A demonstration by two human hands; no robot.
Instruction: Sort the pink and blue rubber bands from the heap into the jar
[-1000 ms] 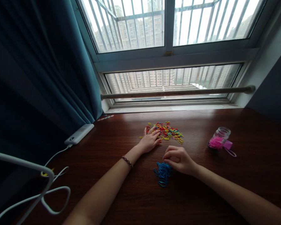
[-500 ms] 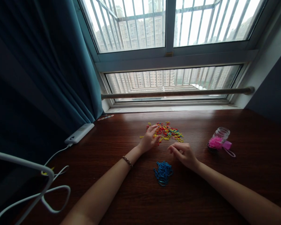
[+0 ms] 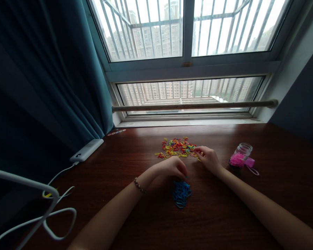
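Observation:
My left hand (image 3: 174,168) hangs just over the far side of a heap of blue rubber bands (image 3: 182,195). Its fingers curl down and pinch a small blue rubber band (image 3: 187,177), of which only a bit shows. Beyond it lies a loose, mixed pile of red, yellow, green and blue rubber bands (image 3: 176,146). At that pile's right edge is my right hand (image 3: 208,158), its fingertips on the bands and its thumb a little apart from them. No band can be made out in its grasp.
A clear jar (image 3: 243,150) with pink bands and a pink tag stands at the right. On the left are a white power bank (image 3: 87,151), a looping white cable (image 3: 59,210) and a blue curtain (image 3: 75,69). A rail (image 3: 193,106) crosses the window behind the brown table (image 3: 146,222).
My left hand has come back from the mixed pile to the blue heap, now pinching a blue band. My right hand has moved forward onto the mixed pile's right edge, its fingers loosening.

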